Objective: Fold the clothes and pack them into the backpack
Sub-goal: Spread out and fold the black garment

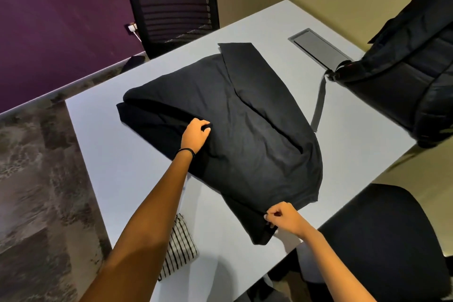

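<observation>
A black garment (pixel 247 125) lies spread across the middle of the white table (pixel 115 144), partly folded, with one flap laid over its right half. My left hand (pixel 195 135) grips a fold along the garment's left edge. My right hand (pixel 282 217) pinches the garment's near corner at the hem. A black backpack (pixel 411 73) stands at the table's right side, its grey strap (pixel 320 103) trailing on the tabletop towards the garment.
A black-and-white striped cloth (pixel 180 247) lies on the table near its front edge, under my left forearm. A grey cable hatch (pixel 318 48) is set into the table at the back. One black chair (pixel 171 5) stands behind the table, another (pixel 382 240) at the near right.
</observation>
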